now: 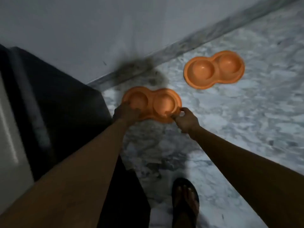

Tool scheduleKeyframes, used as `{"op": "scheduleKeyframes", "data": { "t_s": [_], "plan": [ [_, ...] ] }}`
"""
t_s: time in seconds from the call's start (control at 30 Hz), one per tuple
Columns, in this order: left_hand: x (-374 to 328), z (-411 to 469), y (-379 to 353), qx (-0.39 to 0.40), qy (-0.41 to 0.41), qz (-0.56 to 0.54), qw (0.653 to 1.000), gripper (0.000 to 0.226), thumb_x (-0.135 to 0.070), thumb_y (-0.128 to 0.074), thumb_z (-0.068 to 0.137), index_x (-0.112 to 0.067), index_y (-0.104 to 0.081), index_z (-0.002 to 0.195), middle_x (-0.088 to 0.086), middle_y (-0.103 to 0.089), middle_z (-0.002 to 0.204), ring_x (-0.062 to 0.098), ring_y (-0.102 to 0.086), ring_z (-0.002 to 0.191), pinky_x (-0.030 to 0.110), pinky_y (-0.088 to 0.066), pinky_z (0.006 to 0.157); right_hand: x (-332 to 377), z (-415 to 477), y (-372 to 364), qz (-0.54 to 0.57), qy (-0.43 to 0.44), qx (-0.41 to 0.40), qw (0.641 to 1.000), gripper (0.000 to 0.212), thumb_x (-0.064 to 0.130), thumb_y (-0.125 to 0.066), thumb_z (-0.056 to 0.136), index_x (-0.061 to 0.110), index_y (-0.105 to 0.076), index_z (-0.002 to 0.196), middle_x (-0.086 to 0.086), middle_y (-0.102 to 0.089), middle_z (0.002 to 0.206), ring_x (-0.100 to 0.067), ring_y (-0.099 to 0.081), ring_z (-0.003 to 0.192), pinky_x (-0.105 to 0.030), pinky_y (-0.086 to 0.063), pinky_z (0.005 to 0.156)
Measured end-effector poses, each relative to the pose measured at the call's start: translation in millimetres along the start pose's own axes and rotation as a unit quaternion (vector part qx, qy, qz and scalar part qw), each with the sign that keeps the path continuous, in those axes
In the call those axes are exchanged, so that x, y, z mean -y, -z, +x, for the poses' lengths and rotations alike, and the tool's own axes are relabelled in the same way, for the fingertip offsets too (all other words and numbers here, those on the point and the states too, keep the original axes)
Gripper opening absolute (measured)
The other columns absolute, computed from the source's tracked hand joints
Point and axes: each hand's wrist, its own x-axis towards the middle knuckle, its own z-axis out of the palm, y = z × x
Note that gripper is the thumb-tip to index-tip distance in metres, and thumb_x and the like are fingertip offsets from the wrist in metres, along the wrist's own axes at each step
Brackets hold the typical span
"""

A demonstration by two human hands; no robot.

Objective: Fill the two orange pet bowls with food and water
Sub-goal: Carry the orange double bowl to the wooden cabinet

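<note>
Head view, dim and blurred.

- Nearest: a sandalled foot (185, 199) on the marble floor (230, 120).
- Both arms reach down to the near bowl (150, 95), a one-piece orange double dish beside a dark cabinet (57, 104). I cannot tell whether it rests on the floor or is just off it.
- Left hand (126, 112): fingers closed over the rim at the left well.
- Right hand (185, 120): thumb and fingers pinch the near rim by the right well.
- Both wells look empty.
- Handling, judged: moulded plastic, so light and stiff with a smooth, rather slippery surface. The flat outer rim is the natural hold. A hand at each end should keep it level once filled.
- Farther off: the far bowl (215, 70), untouched and empty, near the skirting (164, 51).
</note>
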Motion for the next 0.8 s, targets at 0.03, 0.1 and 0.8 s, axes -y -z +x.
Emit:
{"op": "scheduleKeyframes", "data": {
  "t_s": [0.03, 0.1, 0.8],
  "plan": [
    [10, 19, -13, -0.009, 0.002, -0.003, 1.000, 0.089, -0.048, -0.060, 0.076, -0.017, -0.029, 0.154, 0.015, -0.039, 0.153, 0.037, -0.045, 0.133, 0.038, -0.041, 0.107, -9, 20, -21, 0.014, 0.010, -0.026, 1.000, 0.082, 0.061, -0.070, 0.087, 0.020, -0.043, 0.153, -0.015, -0.059, 0.142, -0.041, -0.060, 0.126, -0.055, -0.054, 0.101],
    [20, 47, -29, -0.034, 0.014, -0.031, 0.999, 0.097, -0.051, -0.059, 0.076, -0.017, -0.018, 0.157, 0.016, -0.032, 0.158, 0.039, -0.040, 0.138, 0.044, -0.037, 0.112, -15, 42, -41, 0.023, 0.035, -0.085, 0.995, 0.074, 0.053, -0.070, 0.090, 0.013, -0.048, 0.148, -0.019, -0.061, 0.136, -0.043, -0.060, 0.124, -0.053, -0.053, 0.099],
    [-129, -382, 113, -0.211, -0.045, -0.352, 0.911, 0.024, -0.014, -0.055, 0.085, -0.018, -0.051, 0.109, 0.010, -0.062, 0.111, 0.034, -0.060, 0.103, 0.038, -0.045, 0.086, 82, -363, 210, 0.176, 0.063, -0.269, 0.945, 0.073, 0.056, -0.066, 0.066, 0.033, -0.068, 0.135, 0.004, -0.077, 0.118, -0.028, -0.073, 0.102, -0.052, -0.057, 0.098]
  ]
}}
